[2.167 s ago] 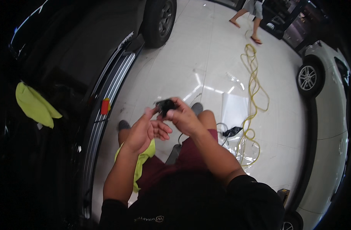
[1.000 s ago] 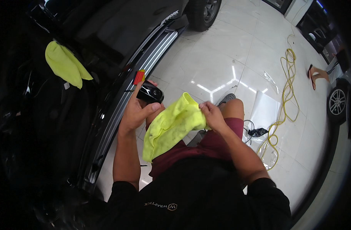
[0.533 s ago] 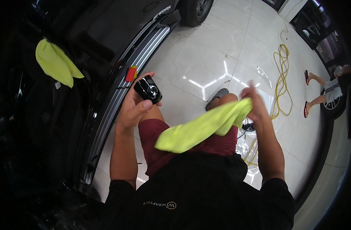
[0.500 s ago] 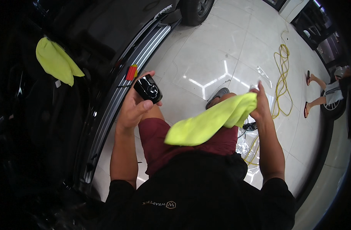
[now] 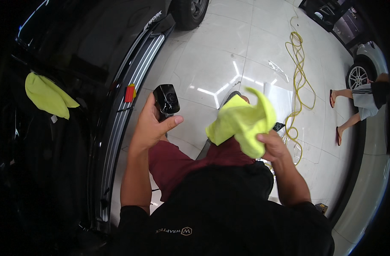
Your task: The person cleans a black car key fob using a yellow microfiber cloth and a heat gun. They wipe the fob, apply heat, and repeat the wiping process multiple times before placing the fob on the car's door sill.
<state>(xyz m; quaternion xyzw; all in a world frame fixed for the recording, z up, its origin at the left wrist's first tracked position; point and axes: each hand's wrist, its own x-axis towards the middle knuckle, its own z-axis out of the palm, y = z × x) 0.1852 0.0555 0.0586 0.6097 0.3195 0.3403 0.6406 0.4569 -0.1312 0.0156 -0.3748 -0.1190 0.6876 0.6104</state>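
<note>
A small glossy black part (image 5: pixel 166 99) with rounded corners and a round mark on its face is held upright in my left hand (image 5: pixel 144 128), thumb along its lower edge. My right hand (image 5: pixel 274 147) grips a yellow-green microfiber cloth (image 5: pixel 246 121) at its lower right corner. The cloth is bunched and partly lifted in front of my knees, apart from the black part. Left of my left hand, a red and yellow squeegee-like tool (image 5: pixel 130 93) rests on the door sill (image 5: pixel 137 74) of the black car.
Another yellow-green cloth (image 5: pixel 48 94) lies inside the black car at the left. A yellow cord (image 5: pixel 298 72) snakes over the tiled floor (image 5: pixel 220 47). Clear plastic film (image 5: pixel 280 100) lies near my right foot. At the far right, a person (image 5: pixel 359 100) stands by a light-coloured car (image 5: pixel 372 57).
My right hand has come down and inward, and the cloth has swung from a stretched sweep into a bunched, raised shape. My left hand has tilted the black part more upright. The view has shifted.
</note>
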